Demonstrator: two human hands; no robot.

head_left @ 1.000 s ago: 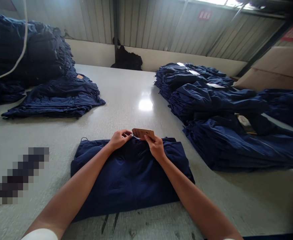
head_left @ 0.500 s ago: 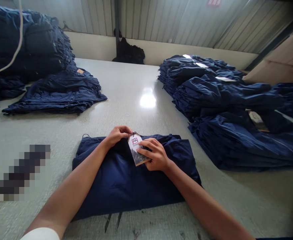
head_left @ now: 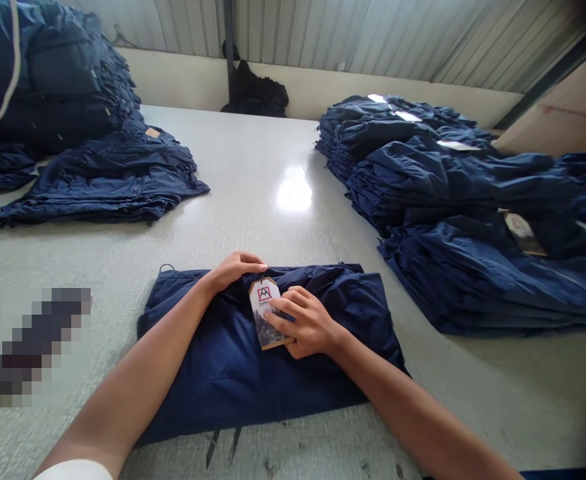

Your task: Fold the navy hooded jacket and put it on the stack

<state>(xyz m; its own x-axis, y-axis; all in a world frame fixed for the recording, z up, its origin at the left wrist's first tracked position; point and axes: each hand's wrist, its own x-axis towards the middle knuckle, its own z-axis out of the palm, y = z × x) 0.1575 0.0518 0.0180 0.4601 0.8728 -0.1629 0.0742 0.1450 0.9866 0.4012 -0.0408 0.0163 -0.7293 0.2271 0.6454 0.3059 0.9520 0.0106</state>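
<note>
A folded navy blue garment lies flat in front of me on the pale table. Its hang tag, white at the top with a red logo and a grey picture below, rests over the upper middle of the cloth. My right hand grips the tag by its right edge, fingers across the front. My left hand is at the garment's top edge, just above the tag, with thumb and fingers closed on the cloth there. A thin dark loop sticks up at the garment's top left corner.
Stacks of navy garments stand on the right, some with tags on top. A lower pile and a taller stack are at the left. A pixelated dark object lies left of my arm. A black bundle sits by the far wall.
My right hand has drawn the tag slightly down and left, away from the top edge. My left hand stays at that edge, fingers now a little straighter. The view has shifted slightly.
</note>
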